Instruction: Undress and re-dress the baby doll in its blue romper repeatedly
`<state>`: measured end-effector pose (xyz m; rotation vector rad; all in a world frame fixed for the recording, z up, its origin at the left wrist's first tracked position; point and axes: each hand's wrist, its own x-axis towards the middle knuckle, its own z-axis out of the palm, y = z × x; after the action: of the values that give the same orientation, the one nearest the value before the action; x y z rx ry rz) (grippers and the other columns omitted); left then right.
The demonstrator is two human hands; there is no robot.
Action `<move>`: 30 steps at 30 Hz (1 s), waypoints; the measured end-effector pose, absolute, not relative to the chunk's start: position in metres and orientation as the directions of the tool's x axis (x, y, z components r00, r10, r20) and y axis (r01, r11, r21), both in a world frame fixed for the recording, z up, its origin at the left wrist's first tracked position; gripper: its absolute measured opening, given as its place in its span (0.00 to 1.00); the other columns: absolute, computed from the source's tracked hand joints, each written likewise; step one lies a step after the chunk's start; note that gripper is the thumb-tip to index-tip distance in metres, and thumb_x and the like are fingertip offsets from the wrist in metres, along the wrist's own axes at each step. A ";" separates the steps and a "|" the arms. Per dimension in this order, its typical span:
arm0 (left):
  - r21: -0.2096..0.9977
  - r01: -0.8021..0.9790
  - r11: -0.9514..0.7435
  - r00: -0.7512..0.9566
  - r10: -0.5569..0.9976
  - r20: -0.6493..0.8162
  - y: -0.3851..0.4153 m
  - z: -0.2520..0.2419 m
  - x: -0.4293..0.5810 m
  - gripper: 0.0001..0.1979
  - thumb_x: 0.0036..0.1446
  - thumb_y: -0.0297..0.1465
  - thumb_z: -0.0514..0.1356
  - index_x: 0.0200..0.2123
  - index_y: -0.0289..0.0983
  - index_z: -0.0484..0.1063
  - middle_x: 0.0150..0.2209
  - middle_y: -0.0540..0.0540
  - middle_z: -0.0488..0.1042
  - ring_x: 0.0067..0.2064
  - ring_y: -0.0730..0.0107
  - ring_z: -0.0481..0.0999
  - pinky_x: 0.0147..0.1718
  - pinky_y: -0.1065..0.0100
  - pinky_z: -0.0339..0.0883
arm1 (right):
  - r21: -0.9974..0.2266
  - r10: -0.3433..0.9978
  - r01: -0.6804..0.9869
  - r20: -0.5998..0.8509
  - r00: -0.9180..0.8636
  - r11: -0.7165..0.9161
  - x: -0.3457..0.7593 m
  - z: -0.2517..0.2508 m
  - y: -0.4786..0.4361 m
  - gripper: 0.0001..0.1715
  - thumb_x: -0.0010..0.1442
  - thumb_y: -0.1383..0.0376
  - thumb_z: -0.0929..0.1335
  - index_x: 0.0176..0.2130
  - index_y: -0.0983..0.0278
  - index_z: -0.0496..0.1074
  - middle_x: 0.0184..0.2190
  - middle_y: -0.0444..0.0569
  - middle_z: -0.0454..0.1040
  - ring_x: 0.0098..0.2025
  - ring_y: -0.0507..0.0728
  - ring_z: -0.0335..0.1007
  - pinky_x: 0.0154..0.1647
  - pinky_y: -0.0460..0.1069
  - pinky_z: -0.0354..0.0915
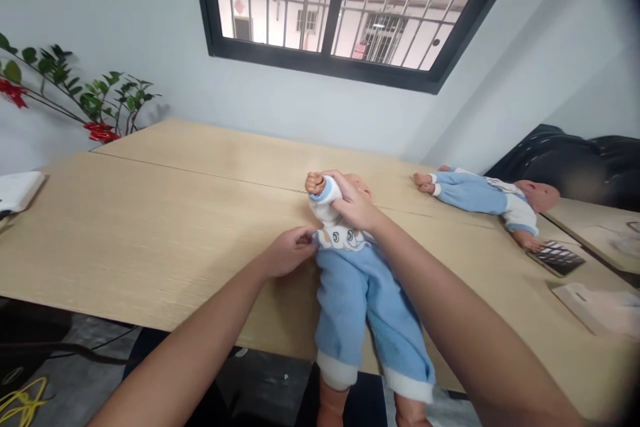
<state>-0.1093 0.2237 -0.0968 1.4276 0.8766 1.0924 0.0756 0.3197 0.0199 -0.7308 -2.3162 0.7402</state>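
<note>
A baby doll (360,293) in a blue and white romper lies on its back on the wooden table (150,227), its legs hanging over the near edge. My right hand (353,203) is closed round the doll's raised left-side arm at the white sleeve, just below the blue cuff and small fist. My left hand (287,253) pinches the romper fabric at the doll's side, near the waist. The doll's head is mostly hidden behind my right hand.
A second doll (487,197) in the same outfit lies at the back right of the table. A dark patterned flat object (557,258) and a pale box (595,307) lie at the right. A plant (90,103) stands at the far left, by a white item (17,190).
</note>
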 end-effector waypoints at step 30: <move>0.250 0.707 -0.662 0.004 0.357 0.934 0.220 -0.084 -0.101 0.11 0.60 0.24 0.67 0.42 0.40 0.71 0.37 0.50 0.78 0.38 0.72 0.78 0.37 0.71 0.74 | 0.018 0.644 0.649 0.107 -0.758 0.761 0.106 0.054 0.262 0.15 0.62 0.65 0.70 0.49 0.60 0.78 0.46 0.56 0.77 0.49 0.66 0.72 0.44 0.54 0.60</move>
<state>-0.1011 0.2198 -0.0835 2.4082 1.3336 2.0595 0.1058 0.2624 0.0545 -1.0516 -2.8589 -0.0818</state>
